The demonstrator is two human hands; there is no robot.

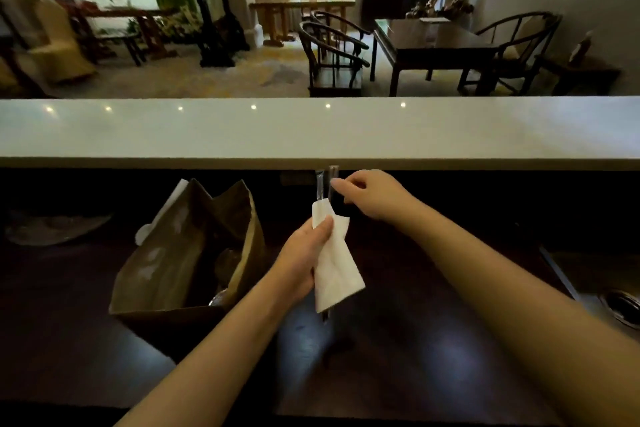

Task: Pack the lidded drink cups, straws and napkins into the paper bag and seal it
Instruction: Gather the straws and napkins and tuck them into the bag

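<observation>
A brown paper bag (162,267) stands open on the dark counter at the left, and a lidded cup (227,263) shows dimly inside it. My left hand (304,256) holds a white napkin (334,267) wrapped around two wrapped straws (320,185), just right of the bag. The straws stick up above the napkin, and one end pokes out below it. My right hand (369,192) pinches the top of the right straw.
A raised white countertop (311,132) runs across the view behind the dark work counter (415,340). A sink with a drain (620,305) sits at the right edge. Something white (162,211) leans against the bag's far left side. Chairs and tables fill the room beyond.
</observation>
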